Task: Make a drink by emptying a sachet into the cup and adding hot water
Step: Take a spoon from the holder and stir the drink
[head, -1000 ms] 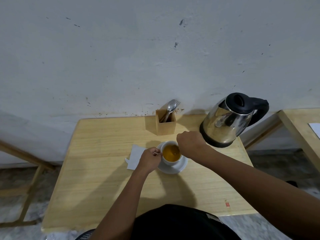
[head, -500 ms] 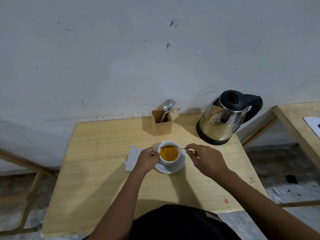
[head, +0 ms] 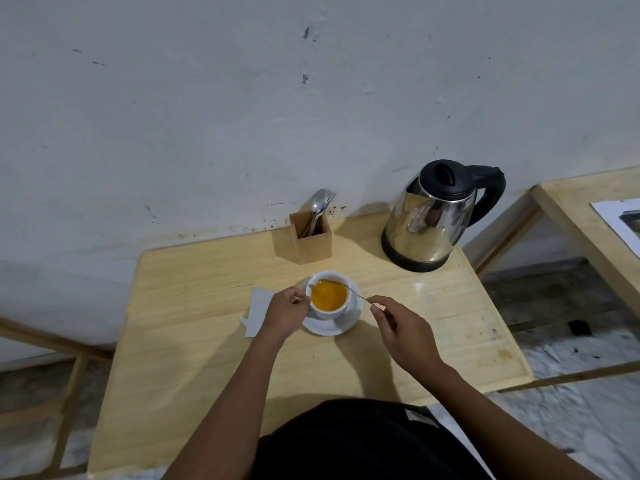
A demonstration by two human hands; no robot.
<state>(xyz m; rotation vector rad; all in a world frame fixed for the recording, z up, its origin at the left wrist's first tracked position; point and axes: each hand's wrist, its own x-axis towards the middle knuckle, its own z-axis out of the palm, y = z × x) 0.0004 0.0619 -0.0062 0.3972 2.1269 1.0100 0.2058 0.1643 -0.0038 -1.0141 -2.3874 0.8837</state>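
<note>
No legible text anywhere — paper sheet (head: 620, 220) on neighbouring table, print too blurred to read

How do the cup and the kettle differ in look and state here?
The cup is white, open-topped and shows orange liquid; the kettle is shiny metal with a closed black lid. The cup sits on a saucer with the left hand at its side; the kettle stands untouched near the wall. Both stand upright on the wooden table.
</note>
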